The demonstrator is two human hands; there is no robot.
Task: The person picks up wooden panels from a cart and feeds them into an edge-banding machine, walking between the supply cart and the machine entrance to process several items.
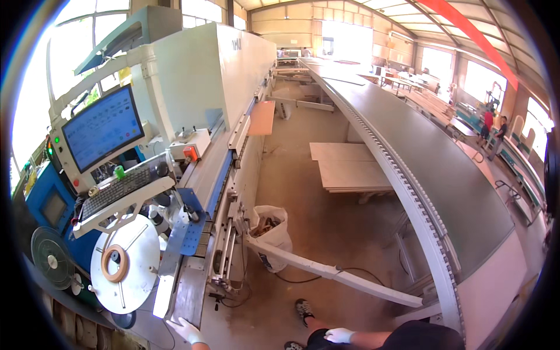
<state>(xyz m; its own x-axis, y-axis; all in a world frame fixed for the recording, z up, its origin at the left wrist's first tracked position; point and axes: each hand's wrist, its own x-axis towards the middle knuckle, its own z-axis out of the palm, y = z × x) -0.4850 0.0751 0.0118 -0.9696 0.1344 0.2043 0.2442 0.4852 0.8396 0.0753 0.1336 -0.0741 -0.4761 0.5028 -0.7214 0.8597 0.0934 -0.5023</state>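
Note:
My left hand (185, 331), in a white glove, lies with its fingers stretched out at the near end of the machine's metal bed (189, 291). It holds nothing that I can see. My right hand (339, 335), also gloved in white, rests against my dark shorts with its fingers laid out and nothing visible in it. Beyond my left hand a white round disc (137, 274) carries a roll of tan edge banding (115, 263). A blue metal plate (192, 233) is fixed along the bed.
A monitor (103, 128) and keyboard (116, 191) stand at the left by the long white machine (245, 52). A white sack of offcuts (271, 236) sits beside a low beam (332, 273). Stacked boards (350, 168) lie under the long conveyor table (420, 140). People (500, 134) stand far right.

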